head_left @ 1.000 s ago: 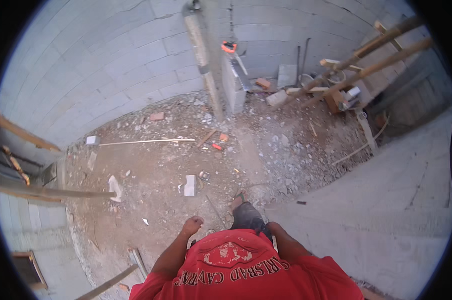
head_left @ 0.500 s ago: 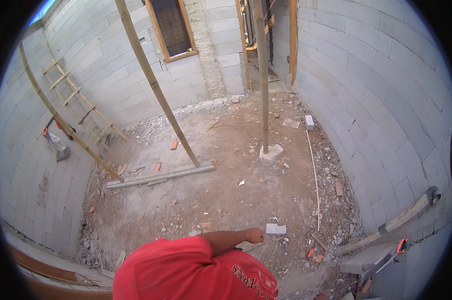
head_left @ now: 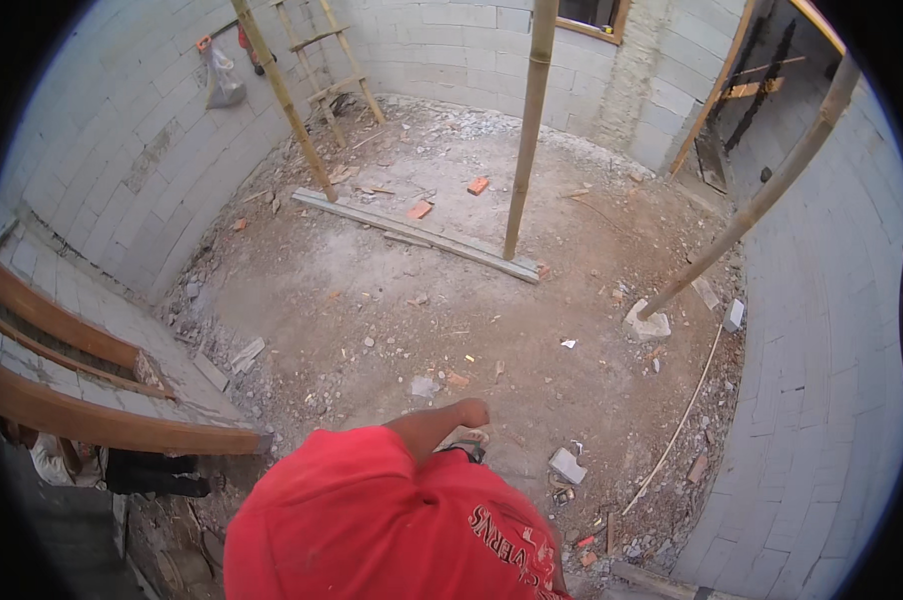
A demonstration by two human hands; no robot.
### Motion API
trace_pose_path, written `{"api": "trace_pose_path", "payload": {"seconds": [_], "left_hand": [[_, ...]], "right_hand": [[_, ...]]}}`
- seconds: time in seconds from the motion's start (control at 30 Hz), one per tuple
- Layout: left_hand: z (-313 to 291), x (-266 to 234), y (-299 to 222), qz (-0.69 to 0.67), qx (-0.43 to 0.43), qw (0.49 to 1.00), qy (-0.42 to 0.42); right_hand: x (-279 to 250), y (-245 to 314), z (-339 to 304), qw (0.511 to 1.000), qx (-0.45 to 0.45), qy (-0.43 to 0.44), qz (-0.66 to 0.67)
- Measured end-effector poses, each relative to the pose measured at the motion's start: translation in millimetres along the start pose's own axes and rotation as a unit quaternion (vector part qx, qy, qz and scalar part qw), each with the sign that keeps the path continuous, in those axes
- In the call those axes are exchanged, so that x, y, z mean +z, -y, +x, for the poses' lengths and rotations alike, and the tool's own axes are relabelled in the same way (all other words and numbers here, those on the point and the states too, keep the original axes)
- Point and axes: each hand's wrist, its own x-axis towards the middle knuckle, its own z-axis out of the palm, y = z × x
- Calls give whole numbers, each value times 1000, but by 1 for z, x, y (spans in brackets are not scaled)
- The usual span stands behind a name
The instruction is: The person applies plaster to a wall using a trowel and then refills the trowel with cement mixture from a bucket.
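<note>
My left arm reaches out from a red sleeve [head_left: 347, 465] and crosses in front of my body. At its end my left hand [head_left: 474, 412] is closed in a loose fist, and nothing shows in it. Just below it, part of my shoe [head_left: 464, 440] shows above the dirt floor [head_left: 372, 300]. The nearest loose thing on the right is a pale grey block [head_left: 568, 466], apart from the hand. A small strip of skin shows at the right edge of my shirt, but my right hand is out of the picture.
Bamboo poles [head_left: 527, 140] stand across the room; one rests on a stone [head_left: 647, 322]. A long plank [head_left: 417, 235] lies at their feet. A ladder [head_left: 332, 60] leans on the far wall. At lower left, a person [head_left: 67, 460] is beyond a wood-framed opening [head_left: 122, 415].
The view has swung left, so the poles, ladder and doorway sit further right. The wooden frame and another person have come into sight at lower left. My left hand stays closed.
</note>
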Motion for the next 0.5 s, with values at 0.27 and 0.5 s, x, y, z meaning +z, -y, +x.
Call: {"api": "trace_pose_path", "payload": {"seconds": [0.27,0.5], "left_hand": [[-114,-16,162,12,-206,972,-111],[-163,71,187,49,-264,953,137]], "right_hand": [[-106,-29,105,954,182,-88,220],[-134,57,105,948,87,-143,270]]}}
